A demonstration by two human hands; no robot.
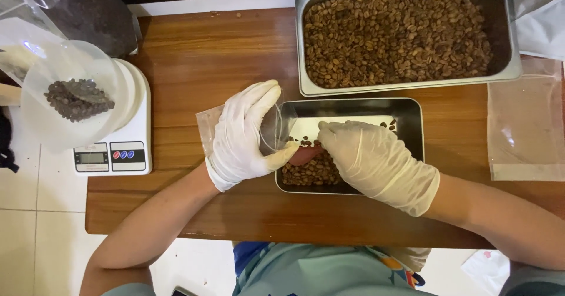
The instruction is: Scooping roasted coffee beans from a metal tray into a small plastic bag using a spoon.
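The left hand, in a white disposable glove, pinches the mouth of a small clear plastic bag and holds it open at the left rim of a shallow rectangular steel tray. The right hand, gloved the same way, is closed around a small reddish scoop whose tip points into the bag's opening, over the brown coffee beans lying in the near left part of that tray. Just behind it sits a deeper steel pan heaped with more roasted coffee beans. All of this rests on a brown wooden table. To the left, a white digital kitchen scale carries a clear bag with a few beans. At the right edge lies an empty flat clear bag.
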